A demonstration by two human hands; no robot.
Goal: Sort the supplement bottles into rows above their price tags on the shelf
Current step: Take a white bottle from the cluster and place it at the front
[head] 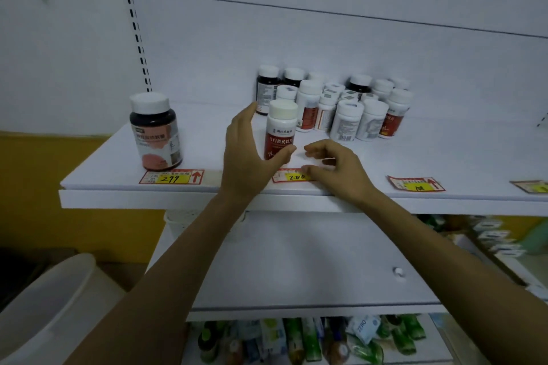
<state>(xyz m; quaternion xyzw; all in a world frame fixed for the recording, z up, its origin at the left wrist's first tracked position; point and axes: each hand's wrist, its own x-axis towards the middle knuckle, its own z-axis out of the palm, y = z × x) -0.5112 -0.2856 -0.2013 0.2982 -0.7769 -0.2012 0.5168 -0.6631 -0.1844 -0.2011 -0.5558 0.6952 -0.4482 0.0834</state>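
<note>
Standing above 280 tag [292,176], red-label bottle [280,130]; left hand [246,157] grip open beside it, right hand [335,169] loosely curled, empty

left forearm [178,261] and right forearm [444,246], both bare, running up from the lower edge of the frame; left hand [246,154] and right hand [335,169], both bare, at centre.

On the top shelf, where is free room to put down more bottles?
Free: the strip between the dark bottle and the left hand; the front right, above the third tag, right of the right hand. Crowded: the cluster at the back, and around the red-label bottle between both hands.
</note>
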